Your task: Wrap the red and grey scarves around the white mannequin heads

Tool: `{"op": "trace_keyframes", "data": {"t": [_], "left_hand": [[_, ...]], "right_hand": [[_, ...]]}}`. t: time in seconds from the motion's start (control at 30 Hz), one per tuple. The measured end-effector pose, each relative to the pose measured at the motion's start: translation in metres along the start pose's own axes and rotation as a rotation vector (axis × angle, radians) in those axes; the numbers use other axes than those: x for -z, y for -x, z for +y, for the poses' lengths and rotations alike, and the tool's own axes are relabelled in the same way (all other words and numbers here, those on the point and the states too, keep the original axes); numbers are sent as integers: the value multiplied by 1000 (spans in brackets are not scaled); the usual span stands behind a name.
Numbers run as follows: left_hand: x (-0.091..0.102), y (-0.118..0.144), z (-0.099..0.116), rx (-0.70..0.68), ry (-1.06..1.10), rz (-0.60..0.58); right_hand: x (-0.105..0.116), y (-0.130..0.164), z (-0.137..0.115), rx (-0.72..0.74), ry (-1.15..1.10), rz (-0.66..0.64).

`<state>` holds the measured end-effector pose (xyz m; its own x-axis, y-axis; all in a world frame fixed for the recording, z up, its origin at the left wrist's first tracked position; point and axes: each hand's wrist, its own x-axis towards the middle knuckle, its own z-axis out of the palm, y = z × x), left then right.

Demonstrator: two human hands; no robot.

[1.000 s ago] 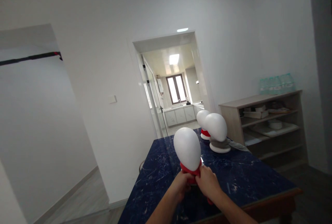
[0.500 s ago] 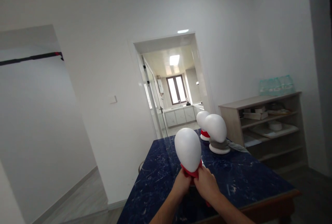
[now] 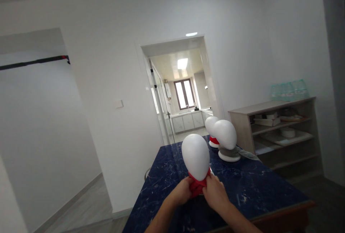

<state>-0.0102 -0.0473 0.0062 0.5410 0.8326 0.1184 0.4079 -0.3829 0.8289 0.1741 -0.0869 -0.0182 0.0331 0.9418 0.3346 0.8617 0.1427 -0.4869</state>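
The fingers [image 3: 185, 186] of the left hand [image 3: 181, 192] and those of the right hand [image 3: 215, 193] are clenched on the red cloth [image 3: 196, 185] bunched round the neck of a white mannequin head [image 3: 196, 156], one hand at either side of it. The head stands upright on the dark blue marbled counter [image 3: 250, 186], rising directly above the fingers, and the cloth sits between them, just under the chin end of the head. Beyond the fingers, further along the counter, stand two more white heads: one with a grey cloth [image 3: 229, 151] at its base, and behind it one with a red band [image 3: 214, 140]. To the right of the fingers, off the counter, is a wooden shelf unit [image 3: 283, 128].

The step in hand looks like drawing or knotting the red cloth snug at the neck. A next move would seem to call for both hands pulling evenly, so the light head does not tip
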Motion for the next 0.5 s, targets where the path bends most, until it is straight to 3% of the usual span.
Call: {"op": "trace_keyframes", "data": {"t": [0.27, 0.37, 0.5], "left_hand": [[-6, 4, -29, 116, 589, 130], [-1, 9, -25, 129, 553, 84], [13, 22, -8, 143, 240, -13]], "right_hand": [[-6, -4, 7, 31, 3, -16], [-6, -7, 10, 55, -33, -13], [-6, -10, 17, 61, -136, -7]]}}
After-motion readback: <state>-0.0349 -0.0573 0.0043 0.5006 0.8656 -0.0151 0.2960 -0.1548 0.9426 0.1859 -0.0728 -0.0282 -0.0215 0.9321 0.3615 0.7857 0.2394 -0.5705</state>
